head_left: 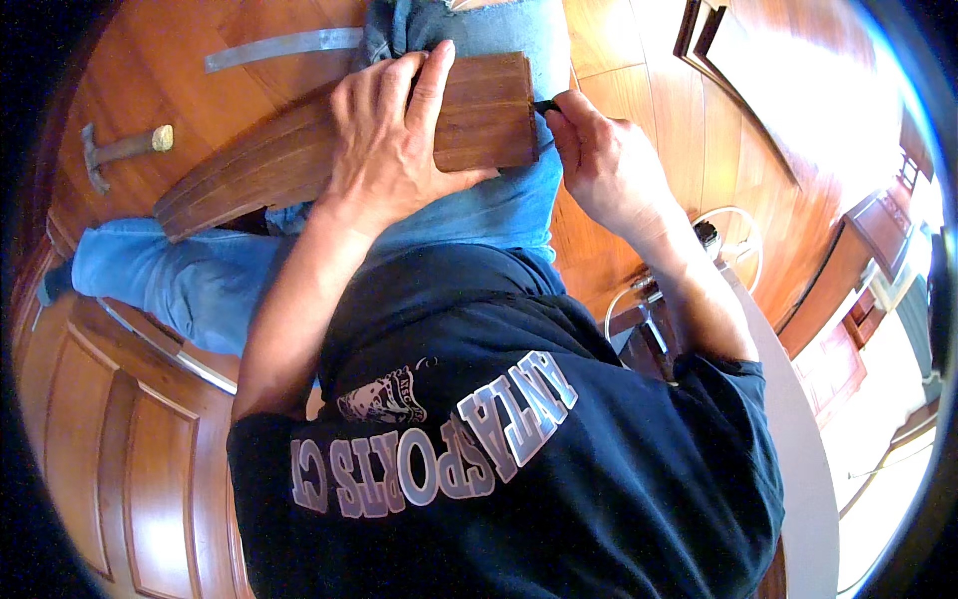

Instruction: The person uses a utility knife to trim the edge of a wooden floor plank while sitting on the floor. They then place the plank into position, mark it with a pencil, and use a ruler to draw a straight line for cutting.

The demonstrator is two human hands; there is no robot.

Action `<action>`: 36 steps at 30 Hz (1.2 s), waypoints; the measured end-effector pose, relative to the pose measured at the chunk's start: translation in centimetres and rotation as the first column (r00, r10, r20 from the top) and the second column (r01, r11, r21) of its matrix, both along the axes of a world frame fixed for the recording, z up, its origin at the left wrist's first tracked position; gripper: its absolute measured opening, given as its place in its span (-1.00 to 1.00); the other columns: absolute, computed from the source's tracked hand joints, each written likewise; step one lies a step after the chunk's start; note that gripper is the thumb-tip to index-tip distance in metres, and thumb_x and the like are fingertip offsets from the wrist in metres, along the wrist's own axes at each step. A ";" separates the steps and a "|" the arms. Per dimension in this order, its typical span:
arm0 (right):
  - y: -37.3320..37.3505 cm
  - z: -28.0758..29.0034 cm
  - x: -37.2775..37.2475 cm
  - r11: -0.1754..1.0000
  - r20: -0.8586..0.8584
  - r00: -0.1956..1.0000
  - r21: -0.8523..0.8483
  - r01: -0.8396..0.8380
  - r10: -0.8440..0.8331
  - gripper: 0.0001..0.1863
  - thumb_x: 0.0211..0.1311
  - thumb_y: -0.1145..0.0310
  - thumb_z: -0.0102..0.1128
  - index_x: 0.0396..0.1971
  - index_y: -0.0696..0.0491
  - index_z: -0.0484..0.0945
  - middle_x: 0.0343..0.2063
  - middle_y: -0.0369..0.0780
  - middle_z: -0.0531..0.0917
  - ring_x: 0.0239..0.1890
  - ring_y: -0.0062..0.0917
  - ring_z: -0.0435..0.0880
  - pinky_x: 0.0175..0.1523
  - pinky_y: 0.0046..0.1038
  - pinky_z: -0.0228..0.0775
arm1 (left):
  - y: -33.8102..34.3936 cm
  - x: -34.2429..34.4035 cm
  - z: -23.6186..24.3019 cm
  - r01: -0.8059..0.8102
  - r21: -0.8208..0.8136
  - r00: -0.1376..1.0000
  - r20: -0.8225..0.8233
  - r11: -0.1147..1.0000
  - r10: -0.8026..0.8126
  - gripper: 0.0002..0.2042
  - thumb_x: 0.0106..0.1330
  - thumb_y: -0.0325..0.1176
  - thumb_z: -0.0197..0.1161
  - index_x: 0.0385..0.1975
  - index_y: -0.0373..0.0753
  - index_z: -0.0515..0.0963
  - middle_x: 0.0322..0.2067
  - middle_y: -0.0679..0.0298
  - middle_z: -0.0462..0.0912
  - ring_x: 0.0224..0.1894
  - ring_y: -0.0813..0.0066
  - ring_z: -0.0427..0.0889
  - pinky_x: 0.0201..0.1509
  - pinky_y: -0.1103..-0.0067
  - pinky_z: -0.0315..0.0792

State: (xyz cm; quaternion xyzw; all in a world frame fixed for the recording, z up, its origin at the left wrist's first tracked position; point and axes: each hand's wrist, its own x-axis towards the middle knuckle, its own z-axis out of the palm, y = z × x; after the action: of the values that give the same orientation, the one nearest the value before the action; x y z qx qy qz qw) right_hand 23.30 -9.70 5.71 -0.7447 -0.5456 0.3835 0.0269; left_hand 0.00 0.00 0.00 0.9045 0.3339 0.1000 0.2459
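Observation:
A long brown wooden floorboard (486, 112) lies across my thighs, its square end toward the right. My left hand (384, 140) is spread over the board, with the fingers across its face to the far edge and the thumb along the near edge. At the grooved right end, my right hand (609, 165) is closed in a pinch on a thin dark tool (545, 107). The tool's tip meets the end of the board. Most of it is hidden by my fingers, so its kind does not show.
A hammer (128, 149) with a wooden handle lies on the wooden floor (609, 35) at the far left. Nearby is a flat metal strip (284, 47). Large panels (733, 90) lie at the far right. Beside my right forearm are a corded device (649, 324) and a pale cable (756, 235).

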 end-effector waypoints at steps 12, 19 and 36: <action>-1.1 -0.1 0.3 0.987 -0.174 0.976 0.061 0.147 -0.134 -0.80 0.63 0.21 0.04 -0.08 0.03 0.49 -0.44 0.14 0.70 -0.30 0.21 0.72 -0.22 0.18 0.56 | 0.2 0.5 -0.3 0.008 0.064 1.000 0.026 0.998 -0.009 0.31 -0.21 0.32 0.70 0.60 -0.16 0.20 0.26 0.16 0.43 0.32 0.10 0.40 0.38 0.03 0.23; -1.0 -0.3 0.0 0.973 -0.176 0.963 0.078 0.218 -0.202 -0.77 0.64 0.18 0.03 -0.04 0.04 0.52 -0.40 0.17 0.71 -0.27 0.23 0.71 -0.18 0.19 0.56 | -0.1 0.5 0.2 0.017 0.021 1.000 0.008 1.000 -0.017 0.36 -0.23 0.24 0.75 0.64 -0.15 0.13 0.32 0.09 0.40 0.36 0.00 0.36 0.43 0.01 0.20; -1.1 -0.4 -1.1 0.966 -0.185 0.956 0.082 0.246 -0.227 -0.77 0.65 0.19 0.03 -0.11 0.05 0.49 -0.44 0.17 0.69 -0.32 0.23 0.71 -0.23 0.18 0.56 | 0.0 0.4 0.1 0.013 0.025 1.000 0.013 1.000 -0.014 0.37 -0.25 0.25 0.75 0.63 -0.15 0.13 0.31 0.10 0.40 0.34 0.01 0.38 0.42 0.01 0.21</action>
State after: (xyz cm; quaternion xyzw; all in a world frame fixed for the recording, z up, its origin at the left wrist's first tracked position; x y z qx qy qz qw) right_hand 22.21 -10.79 5.32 -0.7659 -0.4673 0.4120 0.1591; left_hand 0.45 -0.01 0.10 0.9090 0.3248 0.1086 0.2374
